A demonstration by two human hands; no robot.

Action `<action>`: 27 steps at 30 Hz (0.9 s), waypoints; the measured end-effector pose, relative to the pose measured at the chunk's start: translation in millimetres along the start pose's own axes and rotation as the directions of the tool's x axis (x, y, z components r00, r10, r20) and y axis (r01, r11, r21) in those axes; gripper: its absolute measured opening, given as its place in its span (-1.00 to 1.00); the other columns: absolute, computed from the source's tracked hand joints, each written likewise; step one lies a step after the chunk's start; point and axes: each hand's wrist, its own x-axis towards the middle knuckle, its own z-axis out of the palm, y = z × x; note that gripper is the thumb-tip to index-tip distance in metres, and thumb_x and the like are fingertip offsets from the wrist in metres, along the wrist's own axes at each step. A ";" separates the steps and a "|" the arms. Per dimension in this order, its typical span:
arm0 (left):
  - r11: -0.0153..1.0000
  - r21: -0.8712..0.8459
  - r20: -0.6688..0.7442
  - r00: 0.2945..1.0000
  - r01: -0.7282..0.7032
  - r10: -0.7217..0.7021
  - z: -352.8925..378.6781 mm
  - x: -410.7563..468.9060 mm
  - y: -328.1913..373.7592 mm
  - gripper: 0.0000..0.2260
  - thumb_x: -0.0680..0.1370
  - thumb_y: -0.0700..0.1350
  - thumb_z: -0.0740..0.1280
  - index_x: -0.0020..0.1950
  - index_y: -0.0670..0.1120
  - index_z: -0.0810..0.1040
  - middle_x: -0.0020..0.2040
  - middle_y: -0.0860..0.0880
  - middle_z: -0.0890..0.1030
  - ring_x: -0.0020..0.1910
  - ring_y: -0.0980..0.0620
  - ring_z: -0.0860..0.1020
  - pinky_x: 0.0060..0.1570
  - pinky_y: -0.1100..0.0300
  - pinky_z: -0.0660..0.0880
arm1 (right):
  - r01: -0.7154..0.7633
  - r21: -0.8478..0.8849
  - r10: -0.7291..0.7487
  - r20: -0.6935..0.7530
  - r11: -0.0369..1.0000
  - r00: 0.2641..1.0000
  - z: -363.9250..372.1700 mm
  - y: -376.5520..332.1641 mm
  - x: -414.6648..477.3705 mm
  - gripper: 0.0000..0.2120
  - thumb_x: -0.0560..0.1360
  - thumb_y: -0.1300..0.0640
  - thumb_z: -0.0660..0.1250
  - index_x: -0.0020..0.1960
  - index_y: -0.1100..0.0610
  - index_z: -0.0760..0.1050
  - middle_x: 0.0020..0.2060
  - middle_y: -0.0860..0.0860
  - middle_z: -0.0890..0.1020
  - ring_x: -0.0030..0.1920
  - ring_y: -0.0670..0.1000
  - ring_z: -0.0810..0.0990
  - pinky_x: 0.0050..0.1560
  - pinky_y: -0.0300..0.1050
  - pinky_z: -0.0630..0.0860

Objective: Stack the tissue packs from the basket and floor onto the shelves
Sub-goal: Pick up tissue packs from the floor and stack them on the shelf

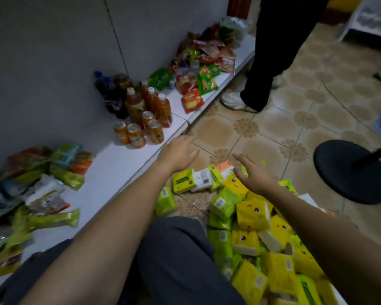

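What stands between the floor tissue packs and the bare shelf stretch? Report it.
Nothing visible. The nearest tissue packs lie right beside the shelf; its bare stretch lies between the cans and snack bags.

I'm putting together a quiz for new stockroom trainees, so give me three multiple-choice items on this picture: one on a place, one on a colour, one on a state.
1. Where do the orange cans stand?
A. On the floor
B. On the white shelf
C. In a basket

2. What colour is the round stand base?
A. White
B. Red
C. Black

3. How are the left hand and the right hand?
A. Both open, holding nothing
B. Both gripping cans
C. Both clenched in fists

Answers:
1 B, the cans stand on the shelf board.
2 C, the base is plainly black.
3 A, the fingers are straight and spread, with nothing in them.
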 end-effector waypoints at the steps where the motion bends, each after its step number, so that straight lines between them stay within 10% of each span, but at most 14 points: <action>1: 1.000 -0.014 0.028 1.000 0.010 -0.010 17.7 12.0 1.7 -0.55 0.61 0.03 0.15 0.47 -0.08 0.25 0.46 -0.09 0.30 0.42 -0.07 0.28 0.37 0.06 0.27 | -0.052 0.012 0.052 0.017 0.999 0.999 11.3 16.9 -0.9 -0.54 0.58 0.00 0.17 0.44 0.09 0.26 0.41 0.06 0.33 0.40 0.10 0.29 0.31 -0.09 0.24; 11: 0.936 -0.255 0.374 0.917 0.243 -0.137 229.4 45.0 67.8 -0.55 0.62 -0.01 0.13 0.48 -0.13 0.21 0.39 -0.24 0.31 0.38 -0.20 0.29 0.31 -0.03 0.31 | -0.423 0.131 0.396 0.190 0.897 0.899 104.1 136.0 -27.0 -0.54 0.56 0.09 0.23 0.42 0.19 0.29 0.39 0.17 0.34 0.41 0.14 0.28 0.36 -0.04 0.20; 21: 0.754 -0.296 0.733 0.646 0.587 -0.215 328.7 29.9 79.6 -0.37 0.62 -0.01 0.15 0.54 0.01 -0.18 0.50 -0.27 0.10 0.43 -0.24 0.23 0.36 -0.04 0.27 | -0.616 0.293 0.543 0.296 0.731 0.786 146.2 166.3 -42.7 -0.47 0.57 0.06 0.22 0.48 0.09 0.15 0.43 0.15 0.25 0.45 0.09 0.21 0.32 -0.16 0.17; 27: 0.409 -0.444 0.760 0.577 0.797 -0.299 331.1 25.7 76.9 -0.28 0.59 -0.07 0.23 0.53 -0.02 -0.23 0.54 -0.09 0.08 0.47 -0.14 0.18 0.38 -0.04 0.22 | -0.650 0.496 0.601 0.282 0.576 0.748 153.7 166.1 -41.3 -0.46 0.56 0.18 0.23 0.49 0.12 0.14 0.42 0.12 0.28 0.44 0.08 0.24 0.38 -0.11 0.18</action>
